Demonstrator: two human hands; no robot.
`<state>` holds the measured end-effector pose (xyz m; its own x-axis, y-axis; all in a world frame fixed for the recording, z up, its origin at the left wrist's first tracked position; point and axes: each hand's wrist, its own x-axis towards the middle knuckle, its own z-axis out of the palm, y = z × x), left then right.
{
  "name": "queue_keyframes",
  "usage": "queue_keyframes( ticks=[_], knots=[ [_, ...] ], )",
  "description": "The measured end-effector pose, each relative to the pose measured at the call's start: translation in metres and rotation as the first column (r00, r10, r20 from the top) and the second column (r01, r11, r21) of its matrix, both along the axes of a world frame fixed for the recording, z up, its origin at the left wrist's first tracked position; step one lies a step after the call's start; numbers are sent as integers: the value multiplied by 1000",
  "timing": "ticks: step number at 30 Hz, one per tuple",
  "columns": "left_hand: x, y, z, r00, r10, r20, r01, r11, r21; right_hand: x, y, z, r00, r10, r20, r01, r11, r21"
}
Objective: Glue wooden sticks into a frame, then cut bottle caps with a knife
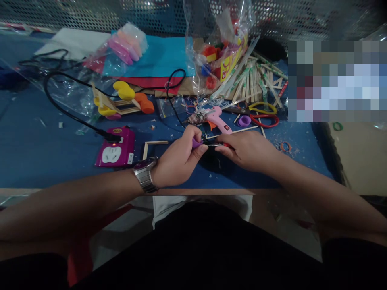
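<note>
While the left hand (177, 159) pinches a purple piece (197, 143) between thumb and fingers in the head view, the right hand (252, 150) clamps its fingers on a red-handled tool (225, 144) alongside, above a blue table (36, 153) near a pink glue gun (216, 117).

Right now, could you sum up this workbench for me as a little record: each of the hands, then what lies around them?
Left hand: pinching a small purple piece
Right hand: gripping a red-handled tool, exact type unclear
Left wrist: metal-band watch
Beyond the hands: pink glue gun
Right of the glue gun: scissors with yellow and red handles
Left side: magenta socket box, a black plug in it
Surface: blue tabletop
</note>
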<state>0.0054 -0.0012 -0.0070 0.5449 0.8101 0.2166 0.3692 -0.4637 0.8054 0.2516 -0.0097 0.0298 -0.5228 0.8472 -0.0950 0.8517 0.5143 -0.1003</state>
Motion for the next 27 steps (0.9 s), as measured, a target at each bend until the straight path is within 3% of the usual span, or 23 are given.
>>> queue_keyframes(
  ticks=[15,27],
  knots=[
    [1,-1,1,1000,15,-18,-16,999,-28,-1,0,0,1000,-13,16,13,1000,-7],
    [-2,5,4,999,-18,51,20,999,-27,5,5,-1,998,-34,-50,33,999,-10]
  ],
)
